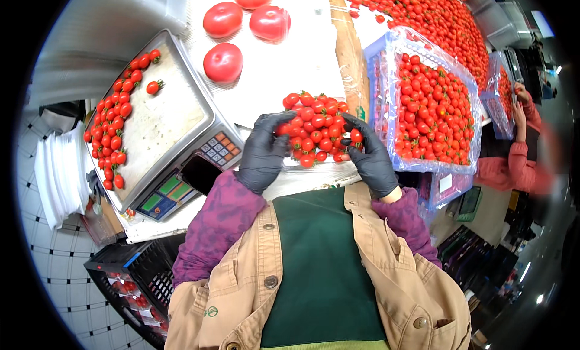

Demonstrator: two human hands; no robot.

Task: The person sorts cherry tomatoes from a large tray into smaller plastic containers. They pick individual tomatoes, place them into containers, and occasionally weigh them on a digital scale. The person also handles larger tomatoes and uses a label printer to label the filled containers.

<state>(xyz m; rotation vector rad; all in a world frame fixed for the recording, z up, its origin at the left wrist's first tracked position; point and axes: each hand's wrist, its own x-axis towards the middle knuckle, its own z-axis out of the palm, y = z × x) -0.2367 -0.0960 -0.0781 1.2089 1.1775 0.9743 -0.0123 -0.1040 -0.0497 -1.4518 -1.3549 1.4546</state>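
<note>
A heap of cherry tomatoes (314, 127), some with green stems, lies before me in what looks like a shallow clear tray (296, 164). My left hand (264, 149), in a black glove, curls round the heap's left side, with tomatoes between thumb and fingers. On the opposite side my right hand (371, 158), also gloved in black, has a cherry tomato (356, 136) between its thumb and fingers. Most of the tray is hidden under the tomatoes and hands.
At left stands a scale (166, 123) with cherry tomatoes on its plate. Large tomatoes (223, 63) lie behind the heap. A plastic-lined crate (386, 108) of cherry tomatoes is at right, with a loose mass (423, 17) beyond. Another person's hands (519, 102) work far right. A black crate (121, 271) stands lower left.
</note>
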